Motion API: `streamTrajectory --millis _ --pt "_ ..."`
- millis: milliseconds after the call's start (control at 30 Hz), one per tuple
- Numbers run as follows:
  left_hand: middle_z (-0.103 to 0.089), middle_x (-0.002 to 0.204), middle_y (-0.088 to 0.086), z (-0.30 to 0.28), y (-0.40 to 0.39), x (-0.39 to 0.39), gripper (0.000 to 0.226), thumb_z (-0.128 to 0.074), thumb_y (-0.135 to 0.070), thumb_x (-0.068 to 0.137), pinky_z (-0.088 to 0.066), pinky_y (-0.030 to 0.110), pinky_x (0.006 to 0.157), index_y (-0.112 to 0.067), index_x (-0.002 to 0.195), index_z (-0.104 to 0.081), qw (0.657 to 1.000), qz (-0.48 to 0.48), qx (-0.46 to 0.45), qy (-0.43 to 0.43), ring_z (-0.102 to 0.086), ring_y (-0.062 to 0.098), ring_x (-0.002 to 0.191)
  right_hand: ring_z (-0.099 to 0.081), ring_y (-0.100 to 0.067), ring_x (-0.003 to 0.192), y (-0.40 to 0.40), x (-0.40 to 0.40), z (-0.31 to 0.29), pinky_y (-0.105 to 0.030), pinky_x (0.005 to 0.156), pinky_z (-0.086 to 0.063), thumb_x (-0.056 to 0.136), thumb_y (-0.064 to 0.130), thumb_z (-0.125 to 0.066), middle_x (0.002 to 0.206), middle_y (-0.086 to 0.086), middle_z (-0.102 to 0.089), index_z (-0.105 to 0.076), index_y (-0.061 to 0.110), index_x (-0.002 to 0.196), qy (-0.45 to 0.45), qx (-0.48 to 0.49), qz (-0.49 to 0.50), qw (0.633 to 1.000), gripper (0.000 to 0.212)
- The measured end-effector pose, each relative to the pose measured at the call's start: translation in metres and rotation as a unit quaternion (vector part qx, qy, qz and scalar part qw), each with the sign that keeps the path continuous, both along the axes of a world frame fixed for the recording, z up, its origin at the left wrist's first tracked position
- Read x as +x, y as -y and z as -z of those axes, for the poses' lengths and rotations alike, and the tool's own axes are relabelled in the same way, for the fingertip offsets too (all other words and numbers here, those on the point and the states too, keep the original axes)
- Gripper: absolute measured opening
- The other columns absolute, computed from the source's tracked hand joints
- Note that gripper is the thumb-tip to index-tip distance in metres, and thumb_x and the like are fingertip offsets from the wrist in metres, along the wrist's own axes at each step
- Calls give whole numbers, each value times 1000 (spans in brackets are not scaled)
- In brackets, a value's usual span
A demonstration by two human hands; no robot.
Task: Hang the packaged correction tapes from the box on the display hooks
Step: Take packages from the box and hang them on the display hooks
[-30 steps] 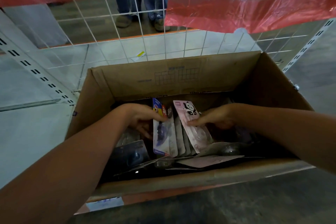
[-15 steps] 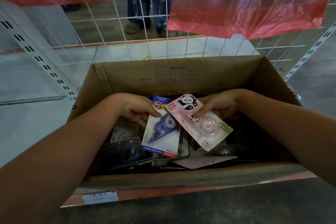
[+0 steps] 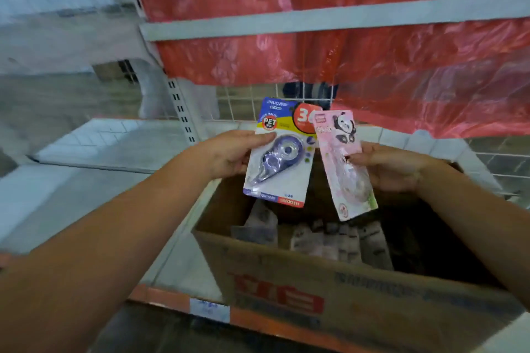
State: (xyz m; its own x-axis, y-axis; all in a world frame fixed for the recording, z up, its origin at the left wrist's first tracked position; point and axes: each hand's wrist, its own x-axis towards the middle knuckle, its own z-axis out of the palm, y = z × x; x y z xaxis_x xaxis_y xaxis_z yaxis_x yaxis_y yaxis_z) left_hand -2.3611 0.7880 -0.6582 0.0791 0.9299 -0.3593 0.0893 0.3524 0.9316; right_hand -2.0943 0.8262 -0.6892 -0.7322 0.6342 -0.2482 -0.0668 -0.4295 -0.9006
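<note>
My left hand pinches a blue-and-white carded correction tape by its left edge, thumb on the front. My right hand pinches a pink panda-printed correction tape pack by its right edge. Both packs are held upright, side by side, above the open cardboard box. Several more packs stand inside the box. No display hooks can be made out in this view.
The box sits on a white shelf with an orange front edge. Behind it stands a white wire grid panel, partly draped in red plastic sheeting. A slotted upright rises at the left. A person's legs show beyond the grid.
Both hands have lifted their packs up out of the box, now held above its rim. The view has tilted upward toward the red sheeting.
</note>
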Motion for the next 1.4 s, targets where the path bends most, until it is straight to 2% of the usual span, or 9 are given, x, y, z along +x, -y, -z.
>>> streamTrajectory --millis 167,300,400,533,833,1033,1167,1267,1400 --pt "-74 82 4 -70 23 -34 20 -55 -24 93 -56 21 59 -8 99 -65 985 -97 130 66 -69 12 67 -73 -19 75 5 -43 -75 -29 58 -57 26 26 -98 91 -7 -75 -76 18 91 -64 92 32 993 69" --pt "-66 115 14 -126 40 -64 39 -52 -27 94 -58 28 71 -4 125 -57 962 -149 219 65 -68 21 86 -72 -15 73 23 -79 -130 -25 57 -56 51 16 -78 88 -5 -75 -73 15 91 -105 150 65 981 41" --pt "-68 108 12 -155 56 -80 34 -47 -29 97 -58 29 61 -8 122 -57 954 -148 252 66 -71 19 78 -72 -16 73 37 -97 -151 -27 59 -57 68 10 -66 87 -5 -75 -67 10 96 -106 193 89 971 28" --pt "-70 98 13 -183 64 -90 27 -51 -26 96 -56 28 53 -5 112 -61 935 -196 279 93 -71 19 70 -71 -21 85 45 -111 -171 -33 72 -59 71 14 -67 101 -8 -73 -67 12 102 -101 244 134 955 32" --pt "-72 100 5 -216 74 -131 14 -55 -30 93 -56 36 74 -19 96 -63 898 -243 363 58 -69 20 87 -68 -24 99 66 -172 -217 -41 90 -53 70 23 -70 106 -6 -72 -65 12 110 -113 351 200 908 42" --pt "-67 77 -9 -238 87 -170 17 -54 -39 93 -50 20 44 -24 88 -59 866 -302 397 -36 -65 6 62 -63 -18 111 74 -229 -254 -42 100 -46 82 22 -67 117 -1 -68 -59 15 118 -122 425 198 875 37" --pt "-67 83 -4 -249 96 -193 22 -52 -43 93 -48 26 55 -24 86 -59 857 -306 407 -82 -64 10 72 -62 -20 110 80 -259 -281 -42 98 -48 86 24 -68 116 -4 -67 -57 11 116 -121 462 216 852 35" --pt "-69 87 -3 -252 102 -208 21 -53 -45 92 -51 29 61 -25 87 -60 860 -297 407 -84 -66 15 79 -61 -21 111 89 -280 -305 -45 98 -47 70 45 -74 115 -3 -67 -58 14 112 -114 495 226 831 54" --pt "-70 89 1 -254 107 -224 24 -55 -45 90 -52 31 65 -22 88 -61 859 -298 409 -80 -67 17 82 -63 -20 107 86 -300 -327 -47 99 -47 84 26 -69 109 1 -68 -59 21 104 -114 512 216 824 23"
